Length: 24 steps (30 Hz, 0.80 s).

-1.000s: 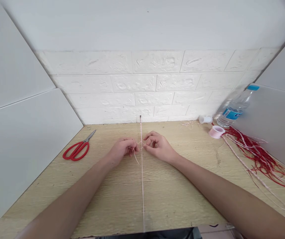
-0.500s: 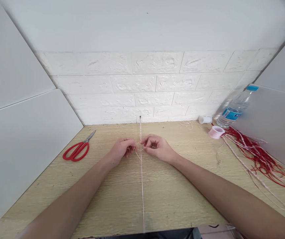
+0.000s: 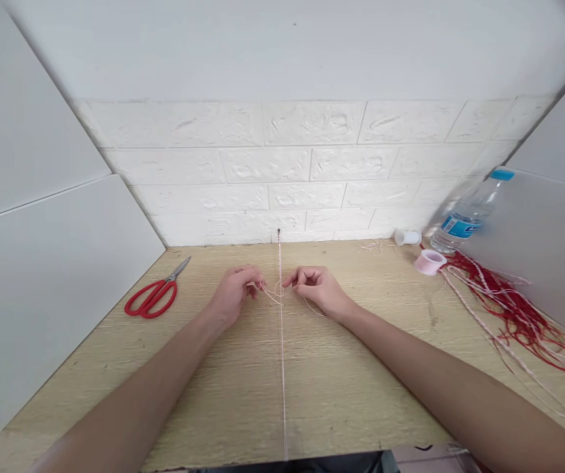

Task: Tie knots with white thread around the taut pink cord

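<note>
A thin pale cord (image 3: pixel 283 381) runs taut from the table's front edge toward the wall, its far part a pink-and-white braid (image 3: pixel 279 259) fixed at a small dark hook (image 3: pixel 278 231). My left hand (image 3: pixel 238 289), left of the cord, pinches a thin pale thread (image 3: pixel 271 293) between thumb and forefinger. That thread makes a small loop around the cord below the braid. Just right of the loop, my right hand (image 3: pixel 315 287) has thumb and fingers pinched together on thread; a loose end hangs out below it toward the wrist.
Red-handled scissors (image 3: pixel 152 299) lie at the left. At the right are a white spool (image 3: pixel 407 237), a pink thread spool (image 3: pixel 430 262), a water bottle (image 3: pixel 464 217) and a heap of red cords (image 3: pixel 514 302). White panels stand on both sides, a brick-patterned wall behind.
My left hand has drawn slightly left, pulling the thread out from the cord. A loop now shows around the cord, and a thread end appears under my right hand.
</note>
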Each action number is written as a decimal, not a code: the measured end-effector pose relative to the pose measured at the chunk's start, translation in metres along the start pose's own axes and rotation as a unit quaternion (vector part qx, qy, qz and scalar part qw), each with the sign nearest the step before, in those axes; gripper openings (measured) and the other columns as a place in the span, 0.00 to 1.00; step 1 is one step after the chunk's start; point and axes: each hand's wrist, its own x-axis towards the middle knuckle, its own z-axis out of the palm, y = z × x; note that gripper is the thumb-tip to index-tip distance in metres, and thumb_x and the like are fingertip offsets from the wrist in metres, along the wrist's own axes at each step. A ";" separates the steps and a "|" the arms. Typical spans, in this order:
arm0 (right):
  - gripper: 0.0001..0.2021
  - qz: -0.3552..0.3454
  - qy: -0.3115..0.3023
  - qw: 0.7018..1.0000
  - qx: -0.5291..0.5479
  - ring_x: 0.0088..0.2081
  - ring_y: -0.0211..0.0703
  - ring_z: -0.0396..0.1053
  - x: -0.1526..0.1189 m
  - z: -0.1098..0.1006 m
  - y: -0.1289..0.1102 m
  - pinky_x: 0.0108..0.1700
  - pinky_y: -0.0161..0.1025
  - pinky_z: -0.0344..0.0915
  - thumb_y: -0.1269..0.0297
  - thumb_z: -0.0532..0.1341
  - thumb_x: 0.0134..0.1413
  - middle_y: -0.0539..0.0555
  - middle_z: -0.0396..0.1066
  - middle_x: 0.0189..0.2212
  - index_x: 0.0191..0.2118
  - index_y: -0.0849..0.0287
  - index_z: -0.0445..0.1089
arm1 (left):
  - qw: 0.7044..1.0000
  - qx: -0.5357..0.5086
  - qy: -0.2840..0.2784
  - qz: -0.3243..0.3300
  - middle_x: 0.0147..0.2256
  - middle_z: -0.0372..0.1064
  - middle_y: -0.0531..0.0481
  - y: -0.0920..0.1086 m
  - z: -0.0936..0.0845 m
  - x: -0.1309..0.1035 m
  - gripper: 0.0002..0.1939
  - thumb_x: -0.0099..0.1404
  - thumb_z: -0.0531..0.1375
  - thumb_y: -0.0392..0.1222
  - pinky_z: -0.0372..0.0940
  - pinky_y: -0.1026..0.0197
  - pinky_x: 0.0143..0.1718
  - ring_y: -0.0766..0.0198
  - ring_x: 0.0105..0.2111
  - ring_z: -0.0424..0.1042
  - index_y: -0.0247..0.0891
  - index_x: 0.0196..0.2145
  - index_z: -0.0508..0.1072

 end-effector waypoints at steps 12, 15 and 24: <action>0.07 0.050 0.003 0.998 0.032 0.23 0.36 0.64 0.002 -0.004 0.008 0.27 0.34 0.60 0.65 0.60 0.46 0.50 0.68 0.21 0.24 0.59 0.60 | 0.997 -0.047 -0.052 -0.025 0.18 0.63 0.52 -0.002 0.001 0.000 0.07 0.52 0.56 0.37 0.56 0.64 0.21 0.67 0.21 0.63 0.35 0.18 0.65; 0.08 0.045 0.004 0.999 -0.014 0.23 0.36 0.63 0.002 -0.002 0.006 0.27 0.34 0.61 0.62 0.59 0.50 0.49 0.66 0.20 0.26 0.58 0.60 | 0.998 0.002 -0.062 -0.007 0.18 0.62 0.52 -0.005 0.002 0.000 0.11 0.55 0.57 0.40 0.57 0.63 0.22 0.68 0.20 0.63 0.36 0.17 0.64; 0.05 -0.019 0.004 0.972 -0.232 0.23 0.35 0.60 -0.003 0.002 -0.001 0.25 0.33 0.56 0.64 0.57 0.53 0.47 0.64 0.22 0.34 0.58 0.65 | 0.943 0.314 -0.033 0.102 0.20 0.60 0.58 -0.010 0.008 -0.006 0.07 0.58 0.58 0.45 0.56 0.64 0.25 0.69 0.21 0.60 0.39 0.29 0.67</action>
